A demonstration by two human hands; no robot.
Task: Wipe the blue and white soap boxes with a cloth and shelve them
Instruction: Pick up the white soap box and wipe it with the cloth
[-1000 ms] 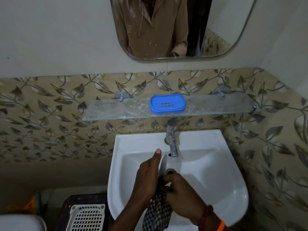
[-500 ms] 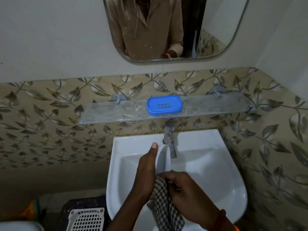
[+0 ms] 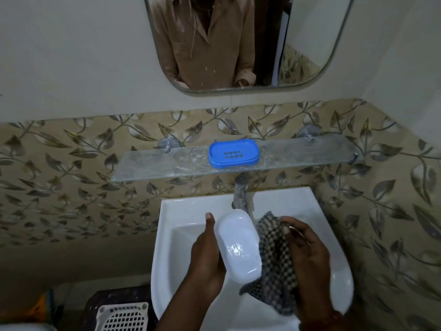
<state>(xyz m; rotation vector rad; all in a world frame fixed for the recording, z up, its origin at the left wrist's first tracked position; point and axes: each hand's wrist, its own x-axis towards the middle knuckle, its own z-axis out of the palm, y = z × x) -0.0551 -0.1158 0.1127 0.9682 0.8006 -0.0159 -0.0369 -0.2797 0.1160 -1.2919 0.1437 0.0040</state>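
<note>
I hold the white soap box (image 3: pixel 238 246) over the sink (image 3: pixel 171 235), tilted with its hollow side facing up toward me; my left hand (image 3: pixel 207 256) grips it along its left long edge, thumb extended up the rim, fingers wrapped underneath. My right hand (image 3: pixel 304 249) is clenched on the checked cloth (image 3: pixel 274 254), which lies against the box's right edge and hangs below it. I judge the box light, rigid, thin-walled plastic, glossy and probably slippery if wet, so I take it by the rim or long sides, not the smooth curved base. The cloth is soft and limp; bunching it gives a firmer wiping pad. The blue soap box (image 3: pixel 233 153) already sits on the glass shelf (image 3: pixel 155 167), above the tap (image 3: pixel 240 195). The white box's underside and my left fingertips are hidden; my right wrist is cut off by the frame.
</note>
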